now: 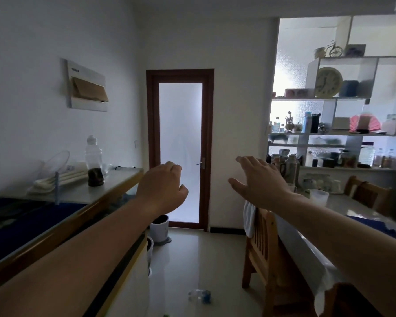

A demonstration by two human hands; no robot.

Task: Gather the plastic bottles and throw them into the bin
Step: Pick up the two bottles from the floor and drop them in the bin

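A clear plastic bottle (199, 295) with a blue label lies on its side on the pale floor tiles, low in the view. A white bin (159, 228) with a dark liner stands on the floor by the door, behind my left wrist. My left hand (162, 187) is stretched out at chest height with its fingers curled in and nothing in it. My right hand (260, 180) is held out flat, fingers apart, empty. Both hands hang in the air well above the bottle. A tall clear bottle (93, 160) with dark liquid stands on the left counter.
A counter (78, 193) with a dish rack runs along the left wall. At right stand a wooden chair (264, 245), a table (343, 209) and cluttered shelves (329, 133). A frosted-glass door (180, 147) closes the far end. Between counter and chair runs a strip of tiled floor.
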